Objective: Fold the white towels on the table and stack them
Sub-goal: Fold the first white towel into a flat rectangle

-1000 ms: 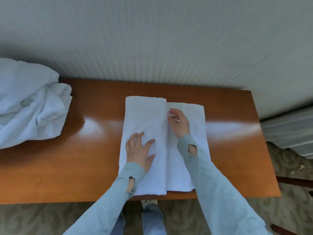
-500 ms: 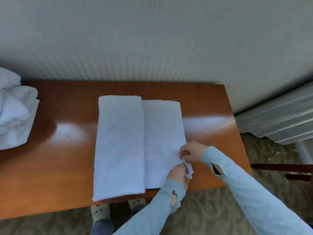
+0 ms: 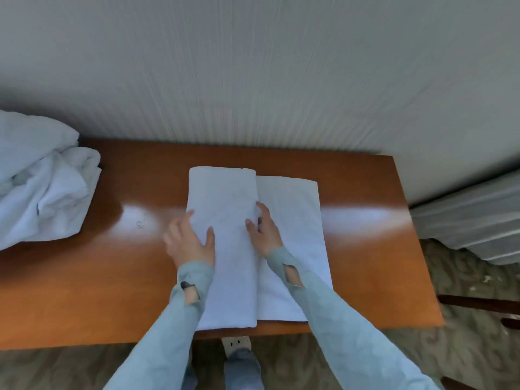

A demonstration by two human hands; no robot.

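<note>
Both hands down on the towel (image 3: 225, 243) mid-surface, folded flap lying over its left portion, a single layer showing to the right of the right hand's fingers. Left hand (image 3: 189, 243) at the flap's outer edge, fingers (image 3: 180, 225) spread and relaxed, thumb resting on the cloth, the rest partly off it over the bare wood; gripping nothing as far as can be made out. Right hand (image 3: 264, 232) at the flap's inner edge, fingers (image 3: 263, 211) lying straight along the seam, tips possibly tucked under the fold, hard to say; no clear pinch. Fold looks about half made, so likely pressing or readying the next turn. Risks from here: near end of the towel sitting right at the front rim of the surface (image 3: 365, 243), below both wrists, so any pull toward the body could drag it over and spill it to the floor. Glossy wood under the left fingers, so the whole bundle could slide rather than crease if pushed sideways. Far ends already uneven, flap reaching further back than the single layer beyond the right fingertips; another fold without squaring would lock that skew in. Loose pile of towels (image 3: 42, 181) well left of the left hand, not yet folded, slumped near the surface's left end.
</note>
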